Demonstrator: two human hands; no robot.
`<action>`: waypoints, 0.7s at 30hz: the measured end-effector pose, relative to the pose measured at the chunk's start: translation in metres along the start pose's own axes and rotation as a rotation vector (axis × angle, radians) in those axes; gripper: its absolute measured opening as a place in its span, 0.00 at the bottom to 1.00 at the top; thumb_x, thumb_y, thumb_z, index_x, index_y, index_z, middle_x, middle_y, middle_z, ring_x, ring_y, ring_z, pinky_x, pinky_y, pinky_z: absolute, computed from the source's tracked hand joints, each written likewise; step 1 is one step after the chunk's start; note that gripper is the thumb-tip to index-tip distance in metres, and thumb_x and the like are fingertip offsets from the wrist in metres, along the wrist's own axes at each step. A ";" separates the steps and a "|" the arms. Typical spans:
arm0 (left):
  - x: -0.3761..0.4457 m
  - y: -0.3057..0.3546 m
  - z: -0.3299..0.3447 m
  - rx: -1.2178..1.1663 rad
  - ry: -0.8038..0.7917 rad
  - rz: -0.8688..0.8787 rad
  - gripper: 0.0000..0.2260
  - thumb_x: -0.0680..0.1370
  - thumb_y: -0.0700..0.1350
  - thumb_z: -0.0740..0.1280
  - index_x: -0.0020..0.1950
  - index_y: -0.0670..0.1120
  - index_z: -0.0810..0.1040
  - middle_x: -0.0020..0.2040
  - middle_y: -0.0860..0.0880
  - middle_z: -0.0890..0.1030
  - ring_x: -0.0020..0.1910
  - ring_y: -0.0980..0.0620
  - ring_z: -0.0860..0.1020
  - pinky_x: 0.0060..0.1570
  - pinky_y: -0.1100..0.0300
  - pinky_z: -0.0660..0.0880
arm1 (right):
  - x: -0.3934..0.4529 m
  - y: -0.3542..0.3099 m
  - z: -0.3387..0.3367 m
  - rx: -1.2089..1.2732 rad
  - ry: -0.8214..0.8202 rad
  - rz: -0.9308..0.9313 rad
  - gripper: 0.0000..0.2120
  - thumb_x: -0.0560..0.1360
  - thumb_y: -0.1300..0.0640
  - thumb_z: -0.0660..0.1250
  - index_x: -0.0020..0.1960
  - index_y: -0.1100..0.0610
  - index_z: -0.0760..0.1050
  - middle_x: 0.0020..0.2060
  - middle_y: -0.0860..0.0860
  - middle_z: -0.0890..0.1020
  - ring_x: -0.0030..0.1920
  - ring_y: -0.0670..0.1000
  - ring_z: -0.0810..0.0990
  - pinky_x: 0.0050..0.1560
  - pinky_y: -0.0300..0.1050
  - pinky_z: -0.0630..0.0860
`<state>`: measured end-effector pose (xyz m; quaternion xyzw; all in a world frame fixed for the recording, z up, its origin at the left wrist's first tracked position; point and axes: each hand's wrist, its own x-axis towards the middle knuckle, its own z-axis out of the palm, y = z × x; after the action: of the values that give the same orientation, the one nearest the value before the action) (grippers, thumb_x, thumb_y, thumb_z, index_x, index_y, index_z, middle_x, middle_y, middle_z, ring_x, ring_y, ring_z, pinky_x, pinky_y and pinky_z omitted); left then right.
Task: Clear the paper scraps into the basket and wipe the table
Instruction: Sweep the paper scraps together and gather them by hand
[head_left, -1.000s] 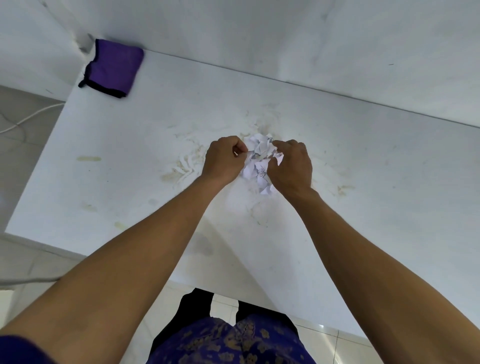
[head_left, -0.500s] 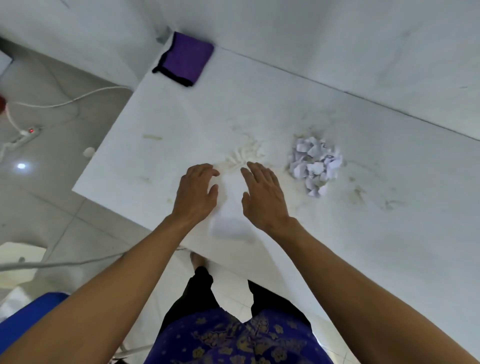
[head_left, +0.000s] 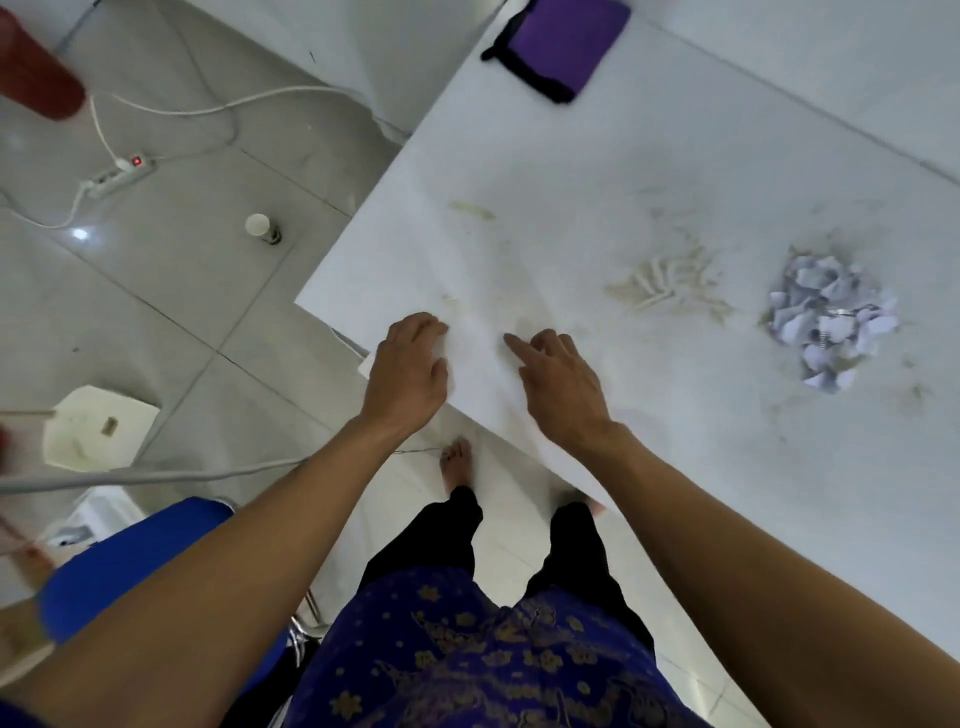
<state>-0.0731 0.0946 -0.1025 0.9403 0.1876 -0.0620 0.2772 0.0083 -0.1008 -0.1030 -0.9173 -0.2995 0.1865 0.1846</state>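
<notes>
While both of the person's hands hover over the near-left corner of the white, stained table (head_left: 675, 467), neither has hold of anything: the left hand (head_left: 408, 371) is spread palm-down with loosely curled fingers at the table edge, and the right hand (head_left: 558, 387) is likewise open, forefinger extended toward the surface. The heap of torn white paper scraps (head_left: 826, 319) sits gathered in one mound well to the right of the hands, apart from them; the piling looks deliberate, so the lot can be lifted in a single scoop. Between the hands and the heap lies a patch of dried, yellowish smeared residue (head_left: 670, 283), which the wiping step will have to address. A folded purple cloth with black trim (head_left: 563, 44) rests at the far-left corner of the table, clear of the mess, presumably kept there for wiping. No basket can be identified with certainty; a red object (head_left: 36, 67) stands on the tiled floor at upper left, partly out of view. A white power strip (head_left: 119, 174) with a lit red switch lies on the floor. Faint print shows on some scraps but is too small to read; no brand or label is legible anywhere
</notes>
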 end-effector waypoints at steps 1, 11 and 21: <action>0.003 -0.002 -0.002 -0.008 -0.004 0.004 0.20 0.77 0.39 0.66 0.69 0.41 0.74 0.68 0.45 0.73 0.67 0.43 0.70 0.66 0.47 0.70 | 0.006 -0.003 0.002 -0.020 -0.002 -0.017 0.24 0.78 0.63 0.63 0.73 0.50 0.70 0.55 0.52 0.75 0.55 0.55 0.73 0.44 0.49 0.76; 0.036 -0.007 -0.010 -0.012 0.014 0.022 0.19 0.79 0.40 0.64 0.70 0.41 0.72 0.66 0.44 0.71 0.63 0.44 0.71 0.53 0.51 0.75 | 0.016 -0.014 0.004 -0.114 0.072 -0.041 0.09 0.77 0.63 0.67 0.50 0.52 0.83 0.48 0.48 0.78 0.48 0.53 0.75 0.34 0.45 0.74; 0.070 -0.001 -0.009 -0.005 0.120 -0.070 0.08 0.81 0.49 0.67 0.53 0.44 0.76 0.54 0.48 0.77 0.47 0.46 0.78 0.45 0.52 0.74 | 0.031 -0.021 0.001 0.285 0.164 0.271 0.05 0.77 0.66 0.64 0.45 0.58 0.75 0.45 0.48 0.76 0.42 0.49 0.75 0.40 0.37 0.69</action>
<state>-0.0086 0.1228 -0.1116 0.9345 0.2367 -0.0150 0.2653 0.0215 -0.0655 -0.1019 -0.9259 -0.1278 0.1747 0.3097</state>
